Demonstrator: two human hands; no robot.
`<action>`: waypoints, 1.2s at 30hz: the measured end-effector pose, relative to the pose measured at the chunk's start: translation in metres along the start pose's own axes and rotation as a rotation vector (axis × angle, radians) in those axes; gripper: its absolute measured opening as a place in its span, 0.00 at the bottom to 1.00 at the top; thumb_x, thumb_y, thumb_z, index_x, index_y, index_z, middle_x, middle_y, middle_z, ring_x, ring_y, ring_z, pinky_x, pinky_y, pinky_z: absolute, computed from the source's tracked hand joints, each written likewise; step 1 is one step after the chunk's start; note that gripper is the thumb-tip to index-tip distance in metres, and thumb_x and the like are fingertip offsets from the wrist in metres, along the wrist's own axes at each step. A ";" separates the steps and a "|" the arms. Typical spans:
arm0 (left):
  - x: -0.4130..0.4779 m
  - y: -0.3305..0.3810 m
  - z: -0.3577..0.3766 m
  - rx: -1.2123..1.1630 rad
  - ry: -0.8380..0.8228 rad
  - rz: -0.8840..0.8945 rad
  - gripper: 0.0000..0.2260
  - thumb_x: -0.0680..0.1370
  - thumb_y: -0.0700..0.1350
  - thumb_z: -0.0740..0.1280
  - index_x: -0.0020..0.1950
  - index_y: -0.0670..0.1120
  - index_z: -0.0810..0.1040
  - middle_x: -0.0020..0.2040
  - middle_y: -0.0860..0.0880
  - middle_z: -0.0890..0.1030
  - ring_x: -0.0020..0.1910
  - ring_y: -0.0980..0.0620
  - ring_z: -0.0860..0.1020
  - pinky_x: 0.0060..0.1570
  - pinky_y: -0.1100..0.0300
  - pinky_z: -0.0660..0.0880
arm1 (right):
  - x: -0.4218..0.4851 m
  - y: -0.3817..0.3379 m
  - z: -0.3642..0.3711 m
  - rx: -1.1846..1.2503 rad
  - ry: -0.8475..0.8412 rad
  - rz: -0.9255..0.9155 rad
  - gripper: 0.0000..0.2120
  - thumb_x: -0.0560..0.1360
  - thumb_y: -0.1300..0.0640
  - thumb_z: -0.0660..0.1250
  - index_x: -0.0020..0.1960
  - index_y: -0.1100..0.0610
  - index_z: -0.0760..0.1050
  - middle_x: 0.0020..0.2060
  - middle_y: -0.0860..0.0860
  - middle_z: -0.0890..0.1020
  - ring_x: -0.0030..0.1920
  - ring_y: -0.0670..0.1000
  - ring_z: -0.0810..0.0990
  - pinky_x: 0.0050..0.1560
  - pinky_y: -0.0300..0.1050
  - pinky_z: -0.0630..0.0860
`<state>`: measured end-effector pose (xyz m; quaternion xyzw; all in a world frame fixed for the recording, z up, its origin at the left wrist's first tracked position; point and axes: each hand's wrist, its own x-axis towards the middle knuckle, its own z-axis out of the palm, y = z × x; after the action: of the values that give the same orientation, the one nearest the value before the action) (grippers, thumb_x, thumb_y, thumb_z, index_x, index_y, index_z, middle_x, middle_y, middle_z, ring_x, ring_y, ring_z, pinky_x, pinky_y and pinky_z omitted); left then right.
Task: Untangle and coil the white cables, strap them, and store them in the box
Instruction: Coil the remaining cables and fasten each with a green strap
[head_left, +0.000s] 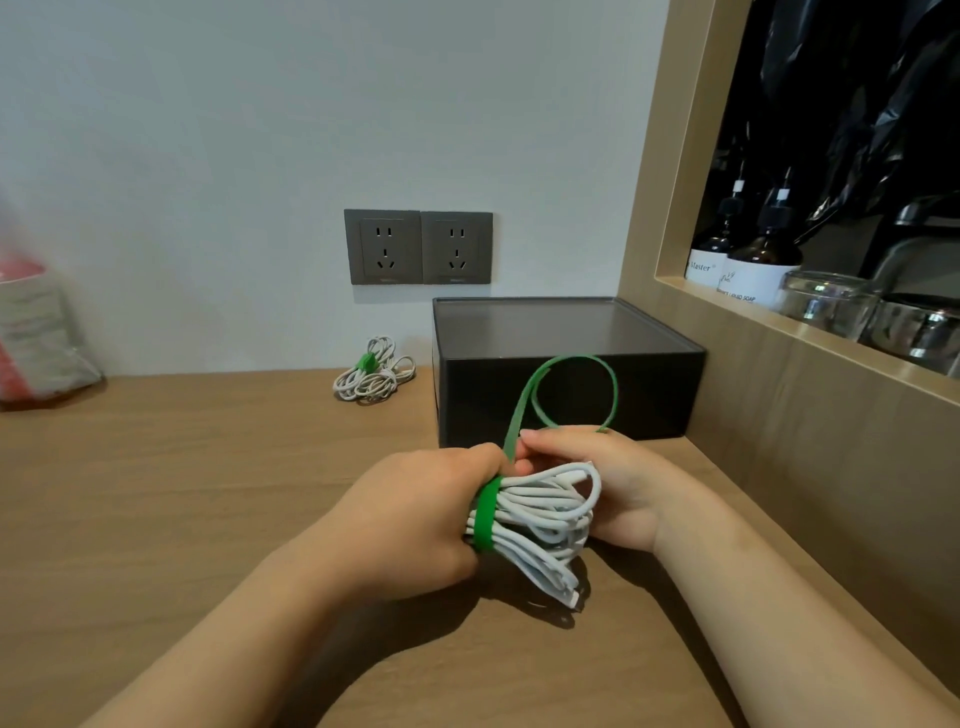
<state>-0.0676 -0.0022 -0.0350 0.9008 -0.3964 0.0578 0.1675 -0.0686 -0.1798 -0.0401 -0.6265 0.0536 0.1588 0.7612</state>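
A coiled bundle of white cables (545, 519) is held just above the wooden table, in front of the black box (566, 358), whose lid is on. My left hand (415, 519) grips the bundle at its left end, where a green strap (487, 512) is wound around it. The strap's free end rises in a loop (571, 387) in front of the box. My right hand (613, 483) holds the bundle's right side, with its fingers pinching the strap near the top. A second white cable bundle (374, 371) with a green strap lies by the wall, left of the box.
Two grey wall sockets (418, 247) sit above the table. A red and grey bag (36, 338) stands at the far left. A wooden niche on the right holds dark soap bottles (753, 260) and glass jars (831, 301). The wooden tabletop (182, 493) spreads to the left.
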 end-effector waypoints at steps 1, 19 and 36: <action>0.000 -0.001 0.000 0.013 0.006 0.000 0.16 0.73 0.50 0.70 0.58 0.57 0.68 0.51 0.58 0.77 0.48 0.61 0.74 0.44 0.71 0.70 | 0.000 -0.001 0.000 0.015 -0.008 -0.017 0.07 0.75 0.58 0.65 0.42 0.60 0.78 0.34 0.53 0.80 0.35 0.50 0.79 0.39 0.42 0.79; 0.006 0.002 0.005 0.181 -0.071 -0.045 0.21 0.76 0.49 0.66 0.63 0.53 0.57 0.40 0.57 0.69 0.36 0.58 0.69 0.31 0.69 0.65 | -0.006 -0.006 0.002 -0.173 0.128 -0.289 0.05 0.72 0.63 0.68 0.38 0.56 0.78 0.31 0.51 0.81 0.34 0.48 0.80 0.37 0.40 0.78; 0.014 0.004 0.009 0.267 -0.080 -0.183 0.15 0.75 0.49 0.65 0.51 0.52 0.58 0.36 0.56 0.65 0.38 0.55 0.68 0.37 0.63 0.66 | -0.003 0.005 0.022 -0.834 0.281 -0.712 0.09 0.76 0.55 0.64 0.41 0.44 0.67 0.36 0.42 0.74 0.39 0.39 0.74 0.35 0.28 0.67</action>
<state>-0.0616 -0.0178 -0.0393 0.9490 -0.3077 0.0585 0.0350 -0.0756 -0.1587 -0.0392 -0.8687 -0.1273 -0.1851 0.4416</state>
